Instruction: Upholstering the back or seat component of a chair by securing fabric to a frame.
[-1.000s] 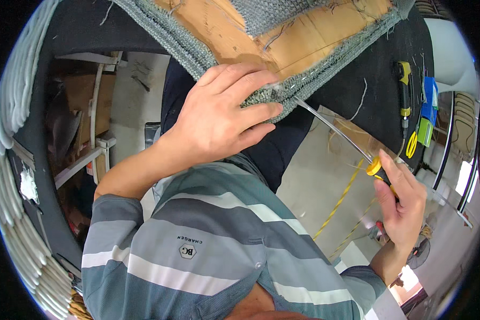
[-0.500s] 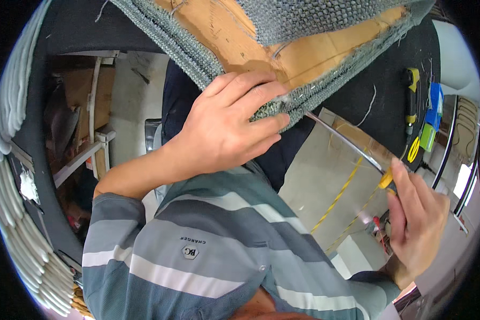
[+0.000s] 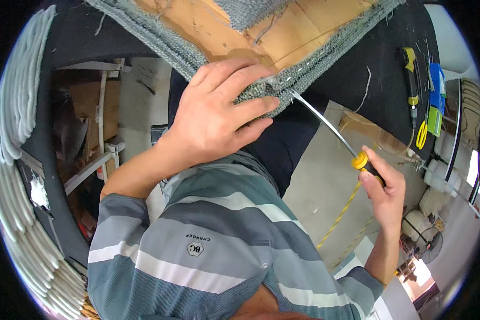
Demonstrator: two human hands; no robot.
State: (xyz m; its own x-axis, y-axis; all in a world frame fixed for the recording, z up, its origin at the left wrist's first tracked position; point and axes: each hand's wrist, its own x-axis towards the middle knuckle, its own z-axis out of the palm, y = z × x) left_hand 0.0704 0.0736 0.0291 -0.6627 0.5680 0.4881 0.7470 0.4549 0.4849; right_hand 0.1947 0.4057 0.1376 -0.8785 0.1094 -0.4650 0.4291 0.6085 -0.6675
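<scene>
My left hand grips the near corner of a wooden board edged with grey woven fabric. Its fingers press down on the folded cloth at that corner. In my right hand is a screwdriver with a long metal shaft and a yellow and black handle. The shaft slants up and left, and its tip meets the fabric edge just right of my left fingers. A loose grey fabric flap lies over the board's far part.
The board rests on a black-covered table. To the right lie a yellow and black power tool, a blue and green box and a yellow coil. Long white padded strips hang along the left. Wooden shelving stands below.
My right hand has moved left and up with the screwdriver, bringing the tip closer to the corner. The board has shifted slightly left and up in view, with my left hand still on it.
</scene>
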